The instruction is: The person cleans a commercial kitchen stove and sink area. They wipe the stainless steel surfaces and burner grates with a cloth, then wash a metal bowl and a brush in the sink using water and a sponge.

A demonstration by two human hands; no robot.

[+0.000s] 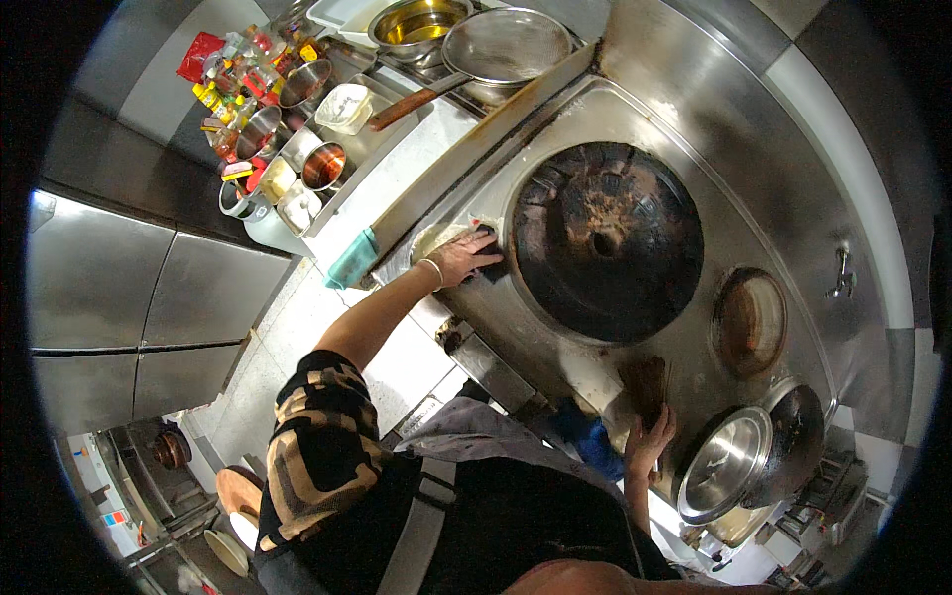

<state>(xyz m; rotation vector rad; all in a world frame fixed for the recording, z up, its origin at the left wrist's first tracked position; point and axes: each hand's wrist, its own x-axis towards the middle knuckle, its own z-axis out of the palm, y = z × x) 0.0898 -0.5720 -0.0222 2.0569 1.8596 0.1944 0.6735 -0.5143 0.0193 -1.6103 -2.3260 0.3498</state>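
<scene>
My left hand presses a dark cloth or scouring pad onto the stainless-steel top of a wok range. Just right of that hand is a large, round, blackened burner well with a hole near its middle. Closer to my body, my right hand grips a brown bamboo wok brush, its bristles against the steel. Part of the brush handle is hidden by my fingers. A whitish smear lies on the steel beside my left hand.
A smaller brown-stained round recess, a steel bowl and a dark wok sit to the right. A tap juts from the back wall. At left are a long-handled strainer, seasoning containers and a green cloth.
</scene>
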